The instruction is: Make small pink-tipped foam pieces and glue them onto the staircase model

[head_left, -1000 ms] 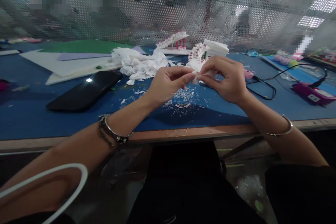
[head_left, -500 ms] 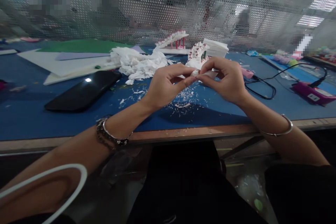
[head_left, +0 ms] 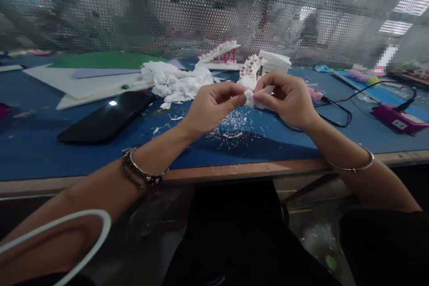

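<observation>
My left hand (head_left: 209, 107) and my right hand (head_left: 290, 98) meet above the blue table (head_left: 40, 152), both pinching a small white foam piece (head_left: 250, 97) between thumb and fingertips. The fingers of both hands are curled closed around it. White crumbs and shavings (head_left: 234, 125) lie on the table right under the hands. Behind the hands stands a small white and pink model (head_left: 250, 69).
A black phone (head_left: 107, 116) lies to the left. A heap of white scraps (head_left: 174, 81), white and green sheets (head_left: 83, 78), a white block (head_left: 276, 60) and a staircase model (head_left: 219, 51) sit further back. A black cable (head_left: 338, 114) and a purple device (head_left: 398, 118) lie at right. Perforated screen behind.
The hands have stayed together at the same spot; the fingers have shifted slightly on the white piece, which now shows more between them.
</observation>
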Demonstrator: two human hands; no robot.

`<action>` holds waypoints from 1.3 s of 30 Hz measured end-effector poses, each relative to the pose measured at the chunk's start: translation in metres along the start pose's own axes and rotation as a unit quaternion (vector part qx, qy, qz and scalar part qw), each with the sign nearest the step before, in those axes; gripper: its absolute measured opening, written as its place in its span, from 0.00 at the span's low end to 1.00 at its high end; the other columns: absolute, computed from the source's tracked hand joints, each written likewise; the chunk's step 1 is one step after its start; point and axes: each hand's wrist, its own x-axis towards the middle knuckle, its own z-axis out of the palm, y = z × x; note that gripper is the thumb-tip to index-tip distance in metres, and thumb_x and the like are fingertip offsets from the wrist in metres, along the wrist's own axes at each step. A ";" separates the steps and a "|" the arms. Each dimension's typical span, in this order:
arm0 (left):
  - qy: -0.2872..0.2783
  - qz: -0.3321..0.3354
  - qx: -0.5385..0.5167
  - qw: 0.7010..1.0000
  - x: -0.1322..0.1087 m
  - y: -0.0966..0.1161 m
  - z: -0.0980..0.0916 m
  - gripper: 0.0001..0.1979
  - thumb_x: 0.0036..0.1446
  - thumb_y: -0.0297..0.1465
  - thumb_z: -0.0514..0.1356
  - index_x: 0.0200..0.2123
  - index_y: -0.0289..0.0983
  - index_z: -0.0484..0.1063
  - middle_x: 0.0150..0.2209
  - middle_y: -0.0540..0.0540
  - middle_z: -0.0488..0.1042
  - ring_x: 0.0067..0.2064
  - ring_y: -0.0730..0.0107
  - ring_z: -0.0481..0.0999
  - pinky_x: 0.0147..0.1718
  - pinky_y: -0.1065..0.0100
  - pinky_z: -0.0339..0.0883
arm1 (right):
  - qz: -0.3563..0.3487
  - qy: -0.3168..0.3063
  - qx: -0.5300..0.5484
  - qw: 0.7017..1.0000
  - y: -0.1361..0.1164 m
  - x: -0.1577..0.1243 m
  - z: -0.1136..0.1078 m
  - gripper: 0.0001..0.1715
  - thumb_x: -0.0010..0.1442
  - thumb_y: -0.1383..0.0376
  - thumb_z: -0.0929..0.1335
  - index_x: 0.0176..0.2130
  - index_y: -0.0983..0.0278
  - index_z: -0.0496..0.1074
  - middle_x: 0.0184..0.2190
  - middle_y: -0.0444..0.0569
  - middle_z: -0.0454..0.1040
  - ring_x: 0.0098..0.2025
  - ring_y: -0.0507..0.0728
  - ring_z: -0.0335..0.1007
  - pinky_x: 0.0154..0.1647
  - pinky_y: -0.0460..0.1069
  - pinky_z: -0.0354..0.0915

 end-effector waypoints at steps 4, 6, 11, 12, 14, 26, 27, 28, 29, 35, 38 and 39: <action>-0.009 -0.013 -0.024 1.000 0.001 -0.006 -0.001 0.11 0.48 0.34 0.63 0.36 0.37 0.72 0.28 0.50 0.74 0.28 0.77 0.72 0.27 0.75 0.66 | 0.016 -0.025 0.040 0.999 -0.001 0.001 0.001 0.08 0.53 0.63 0.67 0.30 0.67 0.68 0.25 0.41 0.67 0.25 0.44 0.61 0.23 0.40 0.59; 0.005 -0.012 -0.005 1.000 0.002 -0.007 -0.001 0.11 0.47 0.36 0.63 0.34 0.36 0.73 0.28 0.49 0.74 0.29 0.77 0.71 0.28 0.75 0.66 | 0.021 -0.026 0.043 0.999 -0.002 0.001 0.002 0.08 0.53 0.63 0.67 0.30 0.67 0.68 0.25 0.41 0.67 0.25 0.44 0.62 0.23 0.40 0.60; 0.029 0.047 0.016 0.998 0.002 -0.003 0.002 0.06 0.47 0.33 0.63 0.28 0.37 0.75 0.29 0.47 0.73 0.31 0.75 0.70 0.27 0.74 0.66 | 0.007 -0.002 0.034 0.999 0.001 -0.001 0.005 0.10 0.54 0.61 0.67 0.32 0.66 0.67 0.27 0.42 0.68 0.28 0.45 0.64 0.26 0.40 0.62; 0.029 0.055 0.015 0.998 0.002 -0.002 0.003 0.05 0.48 0.32 0.63 0.28 0.37 0.76 0.28 0.48 0.72 0.29 0.76 0.69 0.25 0.74 0.66 | 0.004 0.006 0.030 1.000 0.001 -0.002 0.005 0.10 0.54 0.60 0.67 0.32 0.66 0.67 0.27 0.42 0.68 0.29 0.45 0.64 0.27 0.41 0.63; 0.027 0.058 0.014 0.998 0.000 0.000 0.004 0.05 0.50 0.31 0.61 0.30 0.38 0.76 0.27 0.48 0.72 0.26 0.78 0.68 0.24 0.74 0.66 | 0.001 0.021 0.018 1.000 0.002 -0.003 0.006 0.11 0.54 0.59 0.67 0.31 0.66 0.67 0.28 0.42 0.68 0.30 0.46 0.64 0.28 0.41 0.63; 0.023 0.060 0.069 0.996 -0.003 -0.003 0.003 0.11 0.52 0.35 0.60 0.36 0.36 0.75 0.35 0.45 0.73 0.31 0.76 0.70 0.26 0.76 0.66 | 0.024 0.031 0.041 0.998 0.004 -0.005 0.011 0.13 0.52 0.59 0.68 0.27 0.66 0.65 0.25 0.42 0.66 0.27 0.46 0.62 0.27 0.42 0.64; 0.023 0.064 0.077 0.995 -0.003 -0.003 0.003 0.12 0.52 0.36 0.59 0.37 0.36 0.75 0.35 0.45 0.73 0.32 0.76 0.71 0.27 0.76 0.66 | 0.029 0.031 0.047 0.998 0.004 -0.005 0.012 0.14 0.52 0.58 0.68 0.27 0.66 0.65 0.25 0.42 0.66 0.27 0.45 0.62 0.26 0.42 0.63; 0.021 0.068 0.083 0.994 -0.003 -0.003 0.003 0.12 0.52 0.36 0.60 0.37 0.36 0.75 0.35 0.45 0.72 0.33 0.75 0.71 0.27 0.76 0.66 | 0.033 0.032 0.049 0.998 0.004 -0.005 0.012 0.14 0.52 0.58 0.68 0.27 0.66 0.65 0.25 0.42 0.66 0.27 0.45 0.62 0.26 0.42 0.63; 0.019 0.071 0.086 0.994 -0.003 -0.003 0.003 0.12 0.51 0.36 0.60 0.37 0.36 0.75 0.35 0.45 0.72 0.34 0.75 0.71 0.27 0.76 0.66 | 0.034 0.032 0.048 0.998 0.004 -0.005 0.013 0.14 0.52 0.57 0.68 0.27 0.66 0.64 0.25 0.42 0.66 0.27 0.45 0.62 0.26 0.41 0.63; 0.016 0.079 0.054 0.995 -0.001 -0.006 0.002 0.11 0.51 0.36 0.60 0.35 0.36 0.75 0.32 0.47 0.71 0.27 0.79 0.68 0.25 0.75 0.65 | 0.016 0.029 0.009 0.999 0.003 -0.006 0.013 0.13 0.55 0.58 0.66 0.29 0.65 0.64 0.27 0.42 0.66 0.29 0.45 0.63 0.26 0.41 0.63; 0.028 0.065 0.059 0.996 -0.001 -0.006 0.003 0.12 0.51 0.37 0.61 0.35 0.35 0.75 0.32 0.46 0.72 0.27 0.79 0.69 0.25 0.75 0.66 | -0.016 0.016 -0.042 0.999 0.000 -0.006 0.008 0.10 0.56 0.60 0.65 0.35 0.64 0.64 0.31 0.43 0.68 0.32 0.46 0.65 0.29 0.42 0.65; 0.032 0.067 0.057 0.996 -0.001 -0.006 0.003 0.13 0.51 0.37 0.61 0.35 0.34 0.75 0.31 0.46 0.72 0.26 0.79 0.69 0.24 0.75 0.66 | -0.031 0.014 -0.063 0.997 -0.002 -0.006 0.007 0.11 0.55 0.60 0.65 0.37 0.64 0.64 0.32 0.43 0.68 0.33 0.47 0.66 0.30 0.42 0.65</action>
